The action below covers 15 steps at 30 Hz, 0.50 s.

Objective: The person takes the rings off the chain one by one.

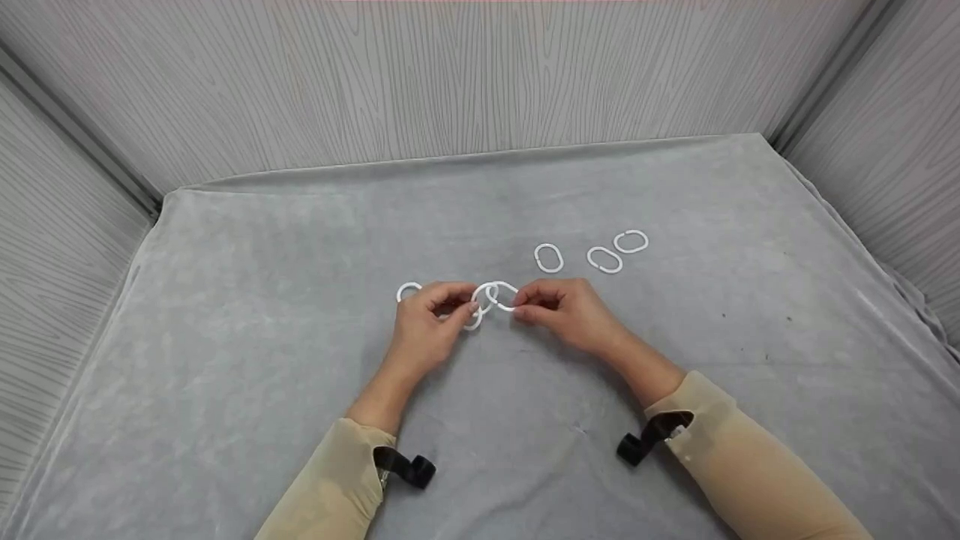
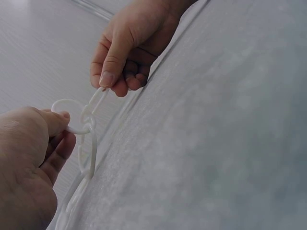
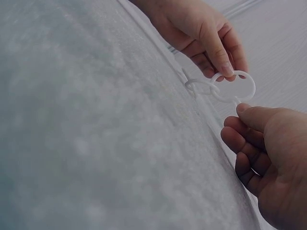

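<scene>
Between thumb and fingertips, my left hand [image 1: 427, 326] pinches a white oval plastic link [image 3: 254, 87]. My right hand [image 1: 574, 311] pinches the right end of a second white link [image 1: 505, 284], which crosses through the left one. A further link [image 2: 93, 148] hangs from the left-held link toward the cloth in the left wrist view. Part of another white link [image 1: 409, 285] shows beyond the left hand's knuckles, and the hand hides the rest of it. Both hands are close together, low over the cloth.
Three loose white links lie flat past the right hand: one link [image 1: 561, 259] nearer the middle, and a pair, link [image 1: 602, 249] and link [image 1: 631, 251], farther right. Grey cloth [image 1: 262, 300] covers the table. Wood-patterned panels [image 1: 450, 75] stand behind and at both sides.
</scene>
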Each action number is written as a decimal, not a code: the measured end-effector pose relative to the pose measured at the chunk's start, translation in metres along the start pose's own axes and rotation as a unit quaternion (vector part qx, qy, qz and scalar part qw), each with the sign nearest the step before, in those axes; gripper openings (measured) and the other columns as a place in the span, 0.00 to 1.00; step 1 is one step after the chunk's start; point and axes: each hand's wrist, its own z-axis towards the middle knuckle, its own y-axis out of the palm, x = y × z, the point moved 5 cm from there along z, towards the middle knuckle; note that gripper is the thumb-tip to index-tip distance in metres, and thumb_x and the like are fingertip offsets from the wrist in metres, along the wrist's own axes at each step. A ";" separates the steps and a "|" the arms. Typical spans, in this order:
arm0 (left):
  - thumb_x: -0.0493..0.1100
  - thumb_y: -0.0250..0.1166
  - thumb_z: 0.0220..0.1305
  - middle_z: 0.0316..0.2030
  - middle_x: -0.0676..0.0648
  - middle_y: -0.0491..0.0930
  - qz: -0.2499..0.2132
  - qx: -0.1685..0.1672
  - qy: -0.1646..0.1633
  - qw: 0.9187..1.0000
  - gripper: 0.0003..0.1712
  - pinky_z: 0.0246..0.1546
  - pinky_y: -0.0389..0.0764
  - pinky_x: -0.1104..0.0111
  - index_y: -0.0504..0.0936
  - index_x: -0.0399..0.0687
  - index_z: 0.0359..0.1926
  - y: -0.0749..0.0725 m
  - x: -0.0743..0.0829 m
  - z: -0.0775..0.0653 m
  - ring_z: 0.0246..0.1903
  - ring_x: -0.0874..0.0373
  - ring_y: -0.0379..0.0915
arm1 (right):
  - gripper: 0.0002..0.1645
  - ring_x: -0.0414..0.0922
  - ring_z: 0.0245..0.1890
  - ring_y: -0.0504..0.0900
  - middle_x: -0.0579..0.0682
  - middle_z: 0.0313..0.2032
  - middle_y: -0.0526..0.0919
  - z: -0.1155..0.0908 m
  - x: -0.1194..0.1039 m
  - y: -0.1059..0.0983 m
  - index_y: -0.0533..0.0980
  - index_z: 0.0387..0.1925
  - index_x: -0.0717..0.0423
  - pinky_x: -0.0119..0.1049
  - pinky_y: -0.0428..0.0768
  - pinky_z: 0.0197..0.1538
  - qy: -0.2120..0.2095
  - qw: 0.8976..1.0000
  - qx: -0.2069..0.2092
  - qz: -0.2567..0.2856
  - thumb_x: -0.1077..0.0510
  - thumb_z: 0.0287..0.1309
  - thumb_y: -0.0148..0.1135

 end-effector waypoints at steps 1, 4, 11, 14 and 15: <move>0.31 0.75 0.64 0.40 0.46 0.89 -0.001 0.000 0.000 1.000 0.10 0.43 0.85 0.69 0.90 0.35 0.46 0.000 0.000 0.000 0.40 0.54 0.85 | 0.03 0.38 0.31 0.83 0.44 0.31 0.89 0.000 0.000 0.000 0.89 0.38 0.55 0.29 0.79 0.38 0.001 1.000 -0.001 -0.001 0.60 0.64 0.76; 0.31 0.75 0.64 0.40 0.46 0.89 -0.002 -0.001 0.001 1.000 0.10 0.43 0.84 0.69 0.91 0.37 0.46 0.000 0.000 0.000 0.40 0.53 0.85 | 0.03 0.39 0.30 0.82 0.44 0.30 0.88 0.000 -0.001 0.001 0.88 0.37 0.55 0.29 0.79 0.37 0.002 1.000 -0.003 -0.003 0.60 0.64 0.76; 0.31 0.75 0.64 0.40 0.43 0.89 -0.007 -0.014 -0.002 1.000 0.10 0.44 0.84 0.68 0.90 0.34 0.46 0.002 -0.001 -0.001 0.40 0.53 0.85 | 0.03 0.39 0.30 0.82 0.45 0.30 0.88 0.000 -0.001 0.001 0.88 0.38 0.56 0.29 0.78 0.36 0.001 1.000 -0.004 -0.008 0.60 0.64 0.75; 0.30 0.75 0.64 0.40 0.41 0.89 -0.011 -0.018 -0.006 1.000 0.09 0.43 0.84 0.68 0.90 0.35 0.46 0.002 -0.001 -0.001 0.40 0.52 0.85 | 0.03 0.39 0.30 0.82 0.44 0.30 0.88 0.000 -0.001 0.000 0.88 0.38 0.55 0.29 0.78 0.36 0.004 1.000 -0.005 -0.013 0.59 0.64 0.75; 0.30 0.75 0.64 0.40 0.41 0.89 -0.012 -0.019 -0.007 1.000 0.09 0.43 0.84 0.68 0.90 0.35 0.46 0.002 0.000 -0.001 0.40 0.52 0.85 | 0.03 0.39 0.30 0.82 0.44 0.30 0.88 0.000 -0.001 0.000 0.88 0.38 0.55 0.29 0.78 0.36 0.005 1.000 -0.006 -0.013 0.59 0.65 0.75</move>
